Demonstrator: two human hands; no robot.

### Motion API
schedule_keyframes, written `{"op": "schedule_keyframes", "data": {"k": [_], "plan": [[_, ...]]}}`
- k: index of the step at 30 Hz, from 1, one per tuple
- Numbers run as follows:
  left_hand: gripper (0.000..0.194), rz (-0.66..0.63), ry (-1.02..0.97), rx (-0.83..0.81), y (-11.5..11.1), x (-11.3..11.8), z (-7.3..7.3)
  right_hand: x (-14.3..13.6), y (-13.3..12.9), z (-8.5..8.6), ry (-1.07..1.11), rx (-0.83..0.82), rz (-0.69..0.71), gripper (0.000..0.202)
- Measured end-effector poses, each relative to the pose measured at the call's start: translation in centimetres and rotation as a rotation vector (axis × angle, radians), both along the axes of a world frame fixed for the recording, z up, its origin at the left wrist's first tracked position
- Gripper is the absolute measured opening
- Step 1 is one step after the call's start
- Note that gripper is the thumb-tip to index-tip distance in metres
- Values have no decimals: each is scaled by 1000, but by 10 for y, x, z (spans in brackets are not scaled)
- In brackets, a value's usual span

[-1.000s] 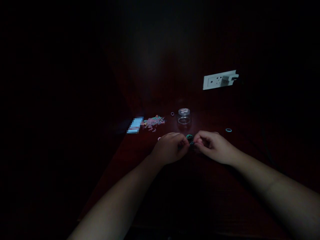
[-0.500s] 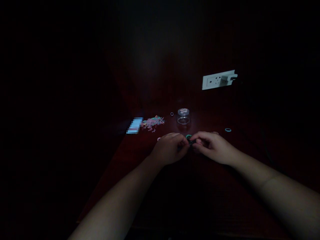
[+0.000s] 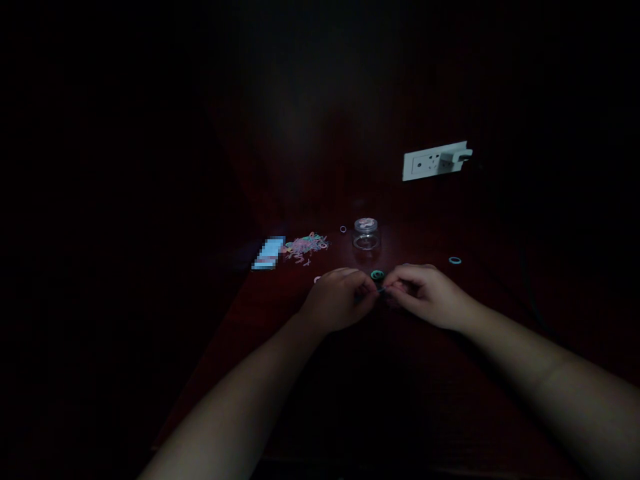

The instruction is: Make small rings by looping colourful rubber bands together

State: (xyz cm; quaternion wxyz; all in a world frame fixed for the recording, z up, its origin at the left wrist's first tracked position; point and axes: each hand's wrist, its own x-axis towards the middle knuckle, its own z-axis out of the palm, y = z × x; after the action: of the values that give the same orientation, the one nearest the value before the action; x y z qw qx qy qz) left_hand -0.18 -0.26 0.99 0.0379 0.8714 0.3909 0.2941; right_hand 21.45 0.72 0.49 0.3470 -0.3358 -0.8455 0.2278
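My left hand (image 3: 341, 299) and my right hand (image 3: 429, 293) meet over the dark red table, fingertips a small gap apart. Both are closed in a pinch on a thin teal elastic band (image 3: 381, 289), which spans the gap. Just beyond the fingertips lie green elastic bands (image 3: 377, 274). A pale pink band (image 3: 317, 280) peeks out behind my left hand. Under my right fingers there is something pinkish, too dim to make out.
A clear lidded jar (image 3: 367, 237) stands behind my hands. To its left are a small ring-shaped band (image 3: 343, 229), a pile of pastel bands (image 3: 306, 247) and a bright pixelated rectangle (image 3: 269, 253). A teal band (image 3: 455, 261) lies right. A socket plate (image 3: 425, 164) holds a plug.
The thin teal band now shows stretched between my fingertips, where a small dark loop was before. Both hands stay nearly in place; the view has shifted slightly.
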Motion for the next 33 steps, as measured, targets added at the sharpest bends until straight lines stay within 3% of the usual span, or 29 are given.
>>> {"op": "schedule_keyframes", "data": {"k": [4, 13, 33], "plan": [[9, 1, 14, -6, 0, 0, 1, 0, -3, 2, -2, -24, 15, 8], [9, -10, 45, -19, 0, 0, 1, 0, -2, 3, -46, 66, 30, 11], [7, -24, 28, -10, 1, -2, 0, 1, 1, 2, -54, 22, 20, 9]]}}
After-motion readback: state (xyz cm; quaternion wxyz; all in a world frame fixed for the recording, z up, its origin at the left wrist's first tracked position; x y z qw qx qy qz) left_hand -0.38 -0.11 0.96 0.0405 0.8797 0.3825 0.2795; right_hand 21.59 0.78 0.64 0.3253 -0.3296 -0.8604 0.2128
